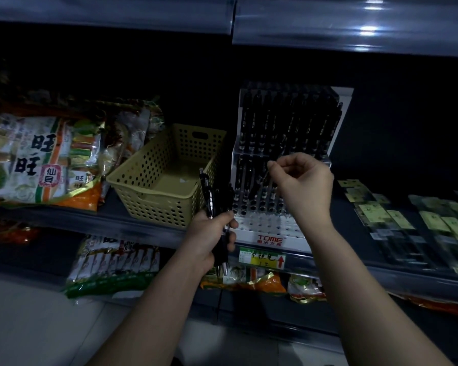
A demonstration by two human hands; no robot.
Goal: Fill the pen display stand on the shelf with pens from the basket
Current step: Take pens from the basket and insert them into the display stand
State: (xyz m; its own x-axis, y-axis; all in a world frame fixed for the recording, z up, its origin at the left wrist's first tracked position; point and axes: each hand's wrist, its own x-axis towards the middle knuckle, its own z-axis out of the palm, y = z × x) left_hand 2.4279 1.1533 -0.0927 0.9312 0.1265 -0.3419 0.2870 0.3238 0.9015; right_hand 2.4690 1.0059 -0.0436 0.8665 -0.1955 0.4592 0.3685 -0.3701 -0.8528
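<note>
A white tiered pen display stand marked TOME sits on the dark shelf. Black pens pack its upper tier; on the lower tier the back rows hold pens and the front holes show bare. My left hand grips a bundle of black pens upright, just left of the stand's front corner. My right hand hovers over the lower tier with fingers curled, thumb and forefinger pinching the top of a tilted black pen. The beige perforated basket stands left of the stand, and no pens show inside it.
Large snack bags lie left of the basket. Flat green-labelled packets cover the shelf to the right. A price tag hangs on the shelf edge. More snack bags fill the shelf below. An upper shelf overhangs.
</note>
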